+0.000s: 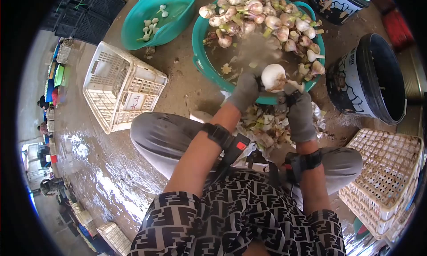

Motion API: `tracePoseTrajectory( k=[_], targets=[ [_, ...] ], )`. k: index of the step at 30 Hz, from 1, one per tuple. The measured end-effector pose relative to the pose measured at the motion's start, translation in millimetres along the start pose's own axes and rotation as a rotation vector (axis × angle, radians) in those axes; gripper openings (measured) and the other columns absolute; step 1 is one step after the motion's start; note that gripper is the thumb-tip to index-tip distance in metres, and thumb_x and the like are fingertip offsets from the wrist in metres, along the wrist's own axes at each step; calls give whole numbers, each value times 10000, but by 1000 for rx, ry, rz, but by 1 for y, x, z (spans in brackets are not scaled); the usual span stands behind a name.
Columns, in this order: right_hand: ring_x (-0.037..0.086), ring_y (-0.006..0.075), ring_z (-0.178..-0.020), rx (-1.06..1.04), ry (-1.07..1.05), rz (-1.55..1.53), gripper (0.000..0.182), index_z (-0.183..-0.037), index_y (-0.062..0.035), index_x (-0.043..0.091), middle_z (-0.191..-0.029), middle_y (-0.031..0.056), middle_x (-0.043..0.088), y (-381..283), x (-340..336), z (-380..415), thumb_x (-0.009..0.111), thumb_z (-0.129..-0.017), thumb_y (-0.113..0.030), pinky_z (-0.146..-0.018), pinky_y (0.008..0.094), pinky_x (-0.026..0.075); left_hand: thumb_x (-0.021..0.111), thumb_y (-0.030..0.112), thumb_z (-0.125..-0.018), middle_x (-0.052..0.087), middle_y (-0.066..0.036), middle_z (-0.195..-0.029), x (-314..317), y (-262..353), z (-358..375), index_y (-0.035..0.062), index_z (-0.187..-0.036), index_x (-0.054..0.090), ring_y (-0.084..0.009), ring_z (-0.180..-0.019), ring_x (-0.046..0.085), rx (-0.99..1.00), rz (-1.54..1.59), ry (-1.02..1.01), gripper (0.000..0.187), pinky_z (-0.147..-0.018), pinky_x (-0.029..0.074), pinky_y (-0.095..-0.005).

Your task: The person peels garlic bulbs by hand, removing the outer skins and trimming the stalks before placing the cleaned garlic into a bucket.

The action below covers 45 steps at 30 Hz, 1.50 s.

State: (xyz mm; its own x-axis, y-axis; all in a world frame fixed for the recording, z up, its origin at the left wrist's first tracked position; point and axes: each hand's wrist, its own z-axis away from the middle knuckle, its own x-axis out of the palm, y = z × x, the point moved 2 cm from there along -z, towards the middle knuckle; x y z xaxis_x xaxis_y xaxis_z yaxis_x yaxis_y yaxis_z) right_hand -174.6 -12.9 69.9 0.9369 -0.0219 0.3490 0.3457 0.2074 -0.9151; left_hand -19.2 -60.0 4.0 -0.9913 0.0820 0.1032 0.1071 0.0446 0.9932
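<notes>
A large white garlic bulb [272, 75] is held up over the near rim of a green tub [202, 67]. My left hand [245, 92], in a grey glove, grips the bulb from its left side; the fingertips are partly hidden behind it. My right hand [301, 116], gloved too, is closed at the bulb's lower right, where brown loose skin and a pale strip show by the fingers. Whether a small tool is also in that hand cannot be made out. Unpeeled garlic bulbs [272, 22] with cut stems heap up along the tub's far and right sides.
A second green basin [178, 27] at upper left holds several clean white bulbs. Peeled skins [267, 127] lie between my knees. A white crate [133, 89] stands left, stacked crates [387, 176] right. Black buckets [367, 80] [336, 7] stand right of the tub. The floor is wet.
</notes>
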Motion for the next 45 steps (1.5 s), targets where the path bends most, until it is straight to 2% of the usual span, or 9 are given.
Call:
tracePoseTrajectory(
  k=[7, 9, 12, 21, 25, 32, 37, 43, 45],
  targets=[
    [576, 142, -565, -60, -8, -43, 250, -1062, -23, 559, -692, 44, 593, -24, -66, -32, 505, -867, -169, -519, 247, 477, 634, 223, -823, 512, 23, -649, -19, -36, 2, 107, -835, 612, -85, -565, 487, -721, 672, 531, 119, -437, 423, -217],
    [629, 240, -729, -20, -255, 1110, 385, -1098, -44, 542, -871, 105, 642, 54, -110, -47, 632, -774, -232, -652, 312, 500, 650, 235, -803, 489, 10, -654, -22, -42, 7, 122, -822, 570, -102, -551, 464, -740, 794, 570, 140, -446, 418, -237],
    [611, 198, -845, -39, -123, 1431, 497, -1201, -37, 500, -1008, 155, 612, 38, -59, -13, 666, -759, -193, -724, 296, 488, 634, 229, -824, 531, 28, -637, -33, -58, 12, 121, -853, 632, -82, -559, 506, -834, 867, 501, 111, -439, 464, -220],
    [532, 233, -1026, -370, -150, 771, 574, -1251, -114, 425, -1141, 97, 519, 65, -57, -35, 661, -769, -316, -864, 359, 440, 591, 204, -852, 575, -47, -919, 11, 6, 23, 18, -1095, 530, -131, -734, 594, -636, 462, -127, 313, -569, 534, -273],
    [457, 220, -1017, 75, -335, -1091, 517, -1230, -11, 396, -1154, 136, 446, -33, -88, -47, 606, -803, -213, -896, 318, 393, 648, 199, -785, 590, -71, -906, -24, 4, -20, 14, -1158, 504, -191, -814, 609, -480, -7, -35, 440, -680, 522, -302],
    [560, 173, -872, -253, -47, -272, 394, -1173, 6, 475, -1042, 109, 569, -11, -121, -56, 530, -850, -211, -774, 320, 463, 668, 253, -703, 472, -177, -1150, -46, -42, -102, 92, -1199, 461, -327, -1101, 480, -323, -1283, 0, 561, -906, 414, -387],
    [582, 171, -738, 202, -49, -167, 317, -1134, 3, 533, -904, 63, 585, 44, -78, -38, 556, -851, -138, -668, 233, 462, 627, 235, -763, 542, -114, -1037, -56, -35, -91, 61, -1146, 496, -268, -1013, 536, -221, -963, 39, 440, -818, 454, -363],
    [587, 177, -791, -578, -318, 898, 307, -1097, -18, 538, -978, 70, 611, 75, -54, -44, 545, -799, 55, -696, 259, 461, 527, 193, -877, 611, -53, -920, -45, -24, -23, 55, -1077, 562, -130, -756, 575, -495, 396, 106, 245, -615, 470, -246],
    [532, 100, -708, -219, -320, 345, 201, -1067, -20, 545, -886, 28, 584, 65, -29, -41, 516, -886, -101, -626, 245, 435, 519, 220, -897, 601, -20, -948, -24, -12, -6, 69, -1157, 526, -94, -742, 564, -434, 718, -28, 300, -576, 453, -207]
  ],
)
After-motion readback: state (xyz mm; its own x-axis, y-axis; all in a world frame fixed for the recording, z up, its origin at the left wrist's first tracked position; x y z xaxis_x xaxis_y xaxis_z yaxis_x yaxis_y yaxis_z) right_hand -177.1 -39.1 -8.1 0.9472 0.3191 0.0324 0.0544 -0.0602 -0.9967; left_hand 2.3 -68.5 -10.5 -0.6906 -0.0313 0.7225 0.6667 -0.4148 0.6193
